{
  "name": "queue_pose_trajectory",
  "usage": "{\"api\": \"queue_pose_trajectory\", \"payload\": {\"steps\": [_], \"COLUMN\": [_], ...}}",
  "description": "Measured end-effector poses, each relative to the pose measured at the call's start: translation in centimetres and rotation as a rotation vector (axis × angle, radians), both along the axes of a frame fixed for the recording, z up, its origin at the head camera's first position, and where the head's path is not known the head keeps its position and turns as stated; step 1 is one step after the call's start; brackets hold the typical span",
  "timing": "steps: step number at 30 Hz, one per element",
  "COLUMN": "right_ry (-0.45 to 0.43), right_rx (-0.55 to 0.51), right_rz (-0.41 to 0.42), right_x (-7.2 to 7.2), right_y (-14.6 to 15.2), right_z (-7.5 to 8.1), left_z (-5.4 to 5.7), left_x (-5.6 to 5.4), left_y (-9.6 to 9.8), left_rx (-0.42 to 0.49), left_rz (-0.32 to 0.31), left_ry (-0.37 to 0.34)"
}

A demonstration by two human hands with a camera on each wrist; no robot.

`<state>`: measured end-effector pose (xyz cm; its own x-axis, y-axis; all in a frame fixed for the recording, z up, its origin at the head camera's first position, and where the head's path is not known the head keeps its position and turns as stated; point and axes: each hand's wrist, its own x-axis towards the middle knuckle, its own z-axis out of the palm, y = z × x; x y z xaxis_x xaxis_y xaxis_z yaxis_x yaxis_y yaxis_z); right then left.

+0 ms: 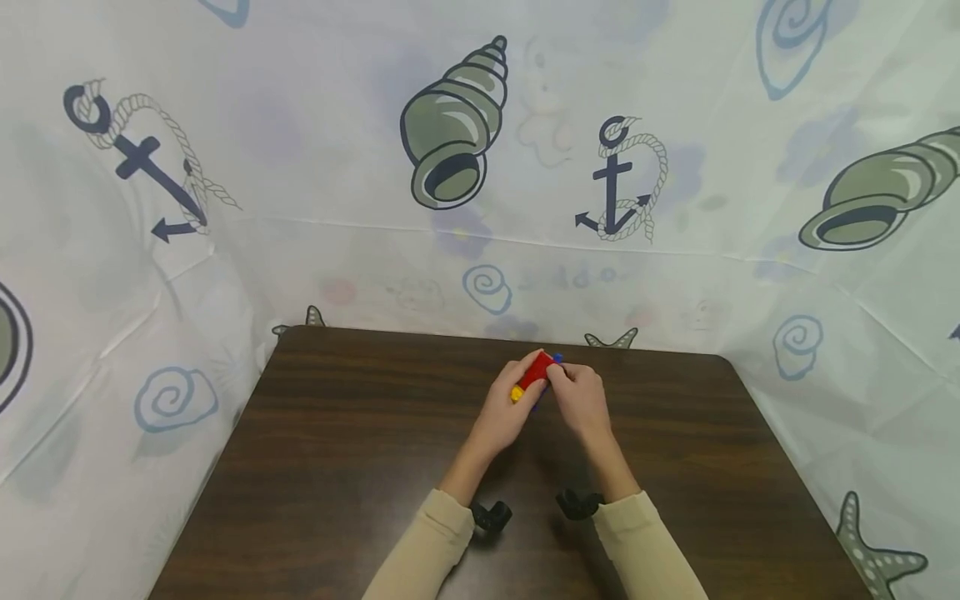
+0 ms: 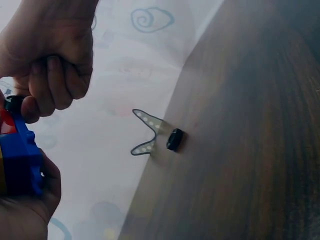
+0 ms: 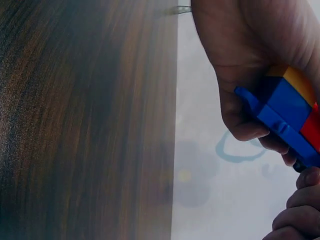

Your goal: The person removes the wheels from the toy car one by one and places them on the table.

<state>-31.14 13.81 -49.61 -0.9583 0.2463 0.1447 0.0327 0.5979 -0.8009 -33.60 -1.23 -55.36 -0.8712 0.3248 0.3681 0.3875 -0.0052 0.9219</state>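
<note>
A toy block car (image 1: 536, 372) in red, blue and yellow is held up over the far part of the table. My left hand (image 1: 504, 407) grips its body, fingers wrapped along the sides. At the car's far end my right hand (image 1: 585, 402) has its fingertips on a small black wheel (image 2: 13, 104), pinching it against the blue base (image 2: 22, 165). The left wrist view shows the right hand's other fingers curled into the palm. A loose black wheel (image 2: 174, 139) lies on the table close to its far edge.
The dark wooden table (image 1: 360, 467) ends at a white cloth (image 1: 337, 150) printed with shells, anchors and starfish, which hangs behind and on both sides. Black wrist mounts (image 1: 492, 517) sit below the beige sleeves (image 1: 427, 542).
</note>
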Motion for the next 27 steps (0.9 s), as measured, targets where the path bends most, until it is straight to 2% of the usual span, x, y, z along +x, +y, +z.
{"api": "queue_pose_trajectory", "payload": {"steps": [7, 10, 16, 21, 24, 27], "right_ry": [-0.050, -0.050, -0.001, -0.012, -0.023, -0.064], "right_rx": [0.009, -0.004, -0.090, -0.122, -0.207, -0.400], "right_rz": [-0.027, -0.038, 0.013, 0.024, 0.060, 0.112], "right_x": [0.2, 0.1, 0.0, 0.0, -0.1, -0.3], "right_y": [-0.3, -0.1, -0.5, -1.0, -0.9, -0.3], "right_z": [0.0, -0.2, -0.8, -1.6, -2.3, -3.1], "left_z": [-1.0, -1.3, -0.8, -0.8, -0.9, -0.8], "left_x": [0.0, -0.2, -0.5, -0.8, -0.9, -1.0], "left_y": [0.3, 0.4, 0.0, 0.0, -0.2, -0.5], "left_rx": [0.035, 0.025, 0.005, 0.006, 0.004, 0.005], "left_rz": [0.006, 0.031, 0.062, 0.060, 0.074, 0.109], "left_ry": [0.018, 0.047, 0.111, 0.136, 0.119, 0.096]}}
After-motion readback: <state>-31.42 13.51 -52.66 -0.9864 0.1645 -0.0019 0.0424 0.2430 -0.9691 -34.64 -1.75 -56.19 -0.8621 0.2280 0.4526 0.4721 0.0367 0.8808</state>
